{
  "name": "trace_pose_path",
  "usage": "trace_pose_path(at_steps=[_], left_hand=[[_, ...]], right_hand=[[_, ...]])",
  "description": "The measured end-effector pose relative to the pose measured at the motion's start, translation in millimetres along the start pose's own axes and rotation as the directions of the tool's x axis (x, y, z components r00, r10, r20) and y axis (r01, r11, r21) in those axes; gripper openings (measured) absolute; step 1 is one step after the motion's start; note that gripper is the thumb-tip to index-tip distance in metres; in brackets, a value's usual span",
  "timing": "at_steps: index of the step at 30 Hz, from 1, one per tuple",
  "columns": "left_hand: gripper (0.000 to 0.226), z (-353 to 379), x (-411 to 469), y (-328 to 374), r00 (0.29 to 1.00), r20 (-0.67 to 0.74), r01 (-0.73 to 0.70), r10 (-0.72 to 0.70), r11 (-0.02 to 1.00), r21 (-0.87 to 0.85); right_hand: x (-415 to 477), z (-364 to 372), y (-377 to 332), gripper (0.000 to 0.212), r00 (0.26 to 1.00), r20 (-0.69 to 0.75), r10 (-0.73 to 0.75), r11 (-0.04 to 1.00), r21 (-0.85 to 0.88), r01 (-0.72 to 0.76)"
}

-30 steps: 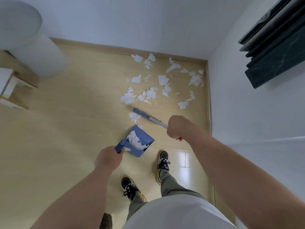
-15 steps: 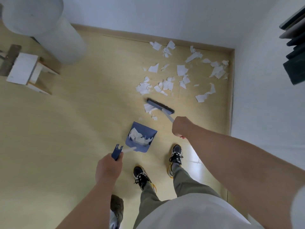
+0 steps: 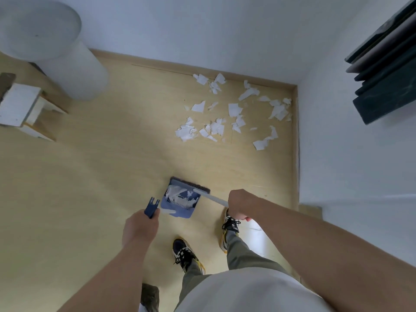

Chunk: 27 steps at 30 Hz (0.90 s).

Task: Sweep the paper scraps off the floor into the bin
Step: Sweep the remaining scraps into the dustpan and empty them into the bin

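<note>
At far left, a white bin [image 3: 74, 70] against the wall. Lower, left hand [image 3: 140, 226], grip closed around the dustpan handle [image 3: 150, 207]; blue dustpan [image 3: 177, 208] on the floor [image 3: 90, 176], holding paper. Broom head [image 3: 191, 184] touching the pan's far edge. Right hand [image 3: 239, 204], grip wrapped around the broom stick [image 3: 210, 197]. More paper scraps [image 3: 234, 109] lying in the far right corner.

Pale wooden flooring [image 3: 94, 176] is running up to a wood skirting strip [image 3: 171, 64] along white walls [image 3: 202, 23] that are meeting in a corner. A small white stool [image 3: 20, 106] is standing at the left. Dark flat panels [image 3: 387, 70] are leaning stacked against the right wall. Soft daylight is brightening the floor.
</note>
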<state>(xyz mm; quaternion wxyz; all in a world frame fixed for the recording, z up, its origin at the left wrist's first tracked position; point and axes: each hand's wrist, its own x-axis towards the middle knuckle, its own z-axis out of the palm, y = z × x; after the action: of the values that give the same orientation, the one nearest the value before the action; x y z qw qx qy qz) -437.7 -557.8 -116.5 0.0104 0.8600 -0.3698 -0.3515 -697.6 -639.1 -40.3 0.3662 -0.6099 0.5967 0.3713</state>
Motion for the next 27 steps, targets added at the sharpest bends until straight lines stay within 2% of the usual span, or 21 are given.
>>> trace_pose_path(at_steps=[4,7,9,13,16,18,21,25,27], left_hand=[[0.038,-3.1,-3.3,-5.8,0.998,0.014,-0.053,0.053,0.999,-0.006],[0.039,-7.2,-9.0,-12.5,0.994,0.025,-0.104,0.103,0.995,0.014],[0.04,-10.1,-15.4,-17.2,0.99,0.029,-0.138,0.137,0.989,0.043],[0.04,-17.8,-23.5,-25.2,0.98,0.021,-0.197,0.196,0.979,0.046],[0.04,-27.5,-32.3,-28.6,0.97,0.023,-0.242,0.241,0.968,0.063],[0.04,-34.2,-41.6,-32.2,0.966,0.019,-0.26,0.26,0.963,0.064],[0.04,-44.8,-52.8,-38.9,0.961,-0.014,-0.274,0.278,0.954,0.118],[0.044,-49.8,-80.8,-52.7,0.949,-0.066,-0.301,0.309,0.947,0.109],[0.045,-50.0,-94.7,-58.8,0.942,-0.09,-0.312,0.324,0.941,0.129]], right_hand=[[-22.1,6.6,-3.7,0.019,1.0,-0.017,0.02,0.999,0.051,-0.019],[-41.0,11.7,-3.7,0.013,0.998,-0.043,0.045,0.992,0.116,-0.04],[-56.1,16.5,-1.2,0.008,0.994,-0.072,0.079,0.98,0.191,-0.064],[-83.5,27.3,1.9,0.019,0.977,-0.148,0.152,0.922,0.376,-0.087],[-102.2,35.7,0.0,0.024,0.97,-0.152,0.188,0.863,0.497,-0.089],[-112.2,41.9,-1.7,0.022,0.975,-0.13,0.182,0.772,0.633,-0.06],[-122.8,51.7,-1.8,0.022,0.969,-0.136,0.204,0.556,0.832,0.0],[-138.0,69.3,-1.9,0.012,0.971,-0.099,0.218,0.45,0.893,-0.01],[-144.7,79.8,0.8,0.01,0.972,-0.051,0.231,0.304,0.952,-0.023]])
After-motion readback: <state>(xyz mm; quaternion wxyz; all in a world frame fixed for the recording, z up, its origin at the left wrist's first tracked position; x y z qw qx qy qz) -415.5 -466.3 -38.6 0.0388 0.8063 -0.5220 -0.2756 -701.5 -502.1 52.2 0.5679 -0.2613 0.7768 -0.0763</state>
